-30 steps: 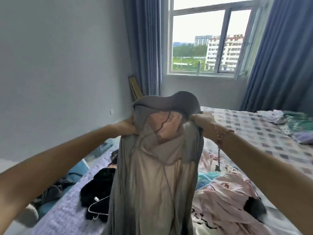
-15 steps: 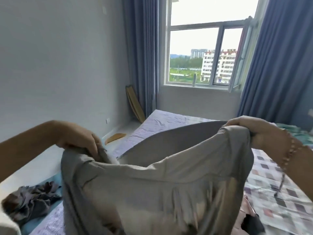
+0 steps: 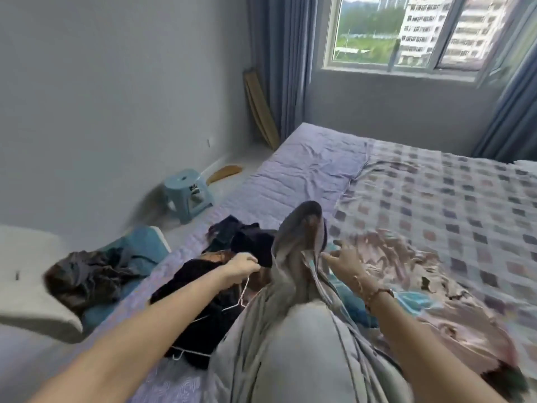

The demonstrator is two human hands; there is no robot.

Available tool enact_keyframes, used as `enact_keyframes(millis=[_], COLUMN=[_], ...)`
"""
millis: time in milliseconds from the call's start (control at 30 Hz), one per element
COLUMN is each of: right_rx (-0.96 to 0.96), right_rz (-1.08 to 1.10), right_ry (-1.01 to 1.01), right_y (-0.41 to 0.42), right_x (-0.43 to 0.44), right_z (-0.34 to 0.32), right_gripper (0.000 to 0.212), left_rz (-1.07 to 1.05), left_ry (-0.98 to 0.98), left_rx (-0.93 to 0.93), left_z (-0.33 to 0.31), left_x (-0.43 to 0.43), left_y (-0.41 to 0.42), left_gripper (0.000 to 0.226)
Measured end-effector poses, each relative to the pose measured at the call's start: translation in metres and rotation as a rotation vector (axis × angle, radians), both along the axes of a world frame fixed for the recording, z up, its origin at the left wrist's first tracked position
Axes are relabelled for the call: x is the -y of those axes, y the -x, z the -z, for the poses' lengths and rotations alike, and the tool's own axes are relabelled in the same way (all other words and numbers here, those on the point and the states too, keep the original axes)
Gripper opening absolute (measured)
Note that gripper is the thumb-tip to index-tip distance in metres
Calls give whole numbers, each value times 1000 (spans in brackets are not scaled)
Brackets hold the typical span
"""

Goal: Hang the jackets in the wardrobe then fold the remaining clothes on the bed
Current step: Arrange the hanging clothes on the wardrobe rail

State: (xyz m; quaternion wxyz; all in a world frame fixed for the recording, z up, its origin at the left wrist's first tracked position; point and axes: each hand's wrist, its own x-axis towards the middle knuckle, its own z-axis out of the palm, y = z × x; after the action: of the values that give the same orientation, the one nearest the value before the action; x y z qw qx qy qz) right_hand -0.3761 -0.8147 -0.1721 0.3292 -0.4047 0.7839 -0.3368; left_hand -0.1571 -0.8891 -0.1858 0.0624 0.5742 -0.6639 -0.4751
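Grey jacket (image 3: 293,286) is lying on the bed (image 3: 305,164), long and crumpled, right in front of the person. Starting at the fingers (image 3: 252,261): the ones on the left hand (image 3: 244,264) are clenched round the top of a white wire hanger (image 3: 242,293), which trails back toward the person over a heap of dark clothes (image 3: 252,242). The right hand (image 3: 344,261) is loose, fingers spread and holding nothing, with the tips right at the jacket's right-side fold. It's a bit smeared there, so touching or just off it, can't tell.

The jacket sits between the two hands. Its long axis runs straight away from the person, and what looks like the hood is humped up at the far end, just past both hands. The hanger is just beside its left edge, roughly parallel to it.

My guess is the next bit is getting the hanger into the neck. That opening lies to the right of the left hand and a little beyond it, and the right hand looks nearer for holding the collar open.

Further out there's a pink patterned garment (image 3: 406,257) and something teal (image 3: 351,309) on the right, plus a blue stool (image 3: 189,193) on the floor off to the left.
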Motion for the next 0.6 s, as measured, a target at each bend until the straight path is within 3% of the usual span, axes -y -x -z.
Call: enact_keyframes(millis=[133,267,367,501,601], right_rx=[118,203,201,129,-37], right_rz=[-137,-211,-249,-338,-482], right_ry=[-220,-330,-383,-420,-490], right_y=[-42,-81,-105,-145,-169], right_x=[19,55,72,110,123], right_z=[109,181,207,243,257], right_gripper=[28,15,25,23,25], left_rz=[52,105,174,221,261], left_ry=[-44,-113,-115,-115,-149], left_rx=[363,481,526,603,614], left_z=[110,195,224,252,250], left_x=[23,58,66,85,83], left_y=[-77,-130,-137,-139,-141], left_gripper=[30,35,33,13,20])
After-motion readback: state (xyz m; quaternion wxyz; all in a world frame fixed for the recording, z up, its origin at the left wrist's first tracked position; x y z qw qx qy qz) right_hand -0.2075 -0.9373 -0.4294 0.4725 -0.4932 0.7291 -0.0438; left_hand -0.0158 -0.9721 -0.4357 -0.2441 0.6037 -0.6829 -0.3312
